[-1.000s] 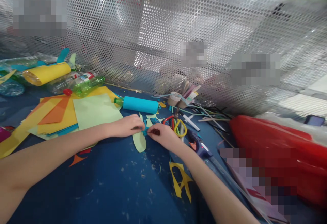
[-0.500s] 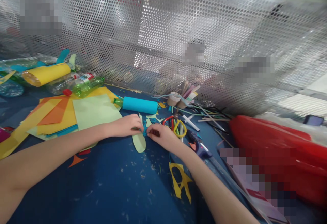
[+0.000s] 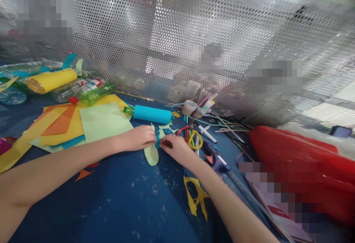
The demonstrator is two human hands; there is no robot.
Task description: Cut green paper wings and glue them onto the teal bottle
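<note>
Near the middle of the blue table, my left hand (image 3: 142, 138) and my right hand (image 3: 173, 145) meet with bent fingers at a small blue paper piece (image 3: 157, 139). Both hands pinch it, one from each side. Beneath the left fingertips lies a pale green paper shape (image 3: 151, 155) with a rounded end. Behind the hands, a green bottle wrapped in blue paper (image 3: 152, 114) rests on its side. Pale green scraps lie just beyond the blue piece.
Coloured paper sheets (image 3: 104, 119) and bottles (image 3: 95, 94) are at left. Scissors with yellow handles (image 3: 195, 140), a glue gun (image 3: 217, 158) and cups of sticks (image 3: 189, 108) stand or lie right of centre. Yellow scraps (image 3: 191, 195) lie in front, a red bag (image 3: 291, 154) far right, perforated metal behind.
My left hand has shifted very slightly, its fingers now closer over the blue piece. My right hand is almost unchanged.
</note>
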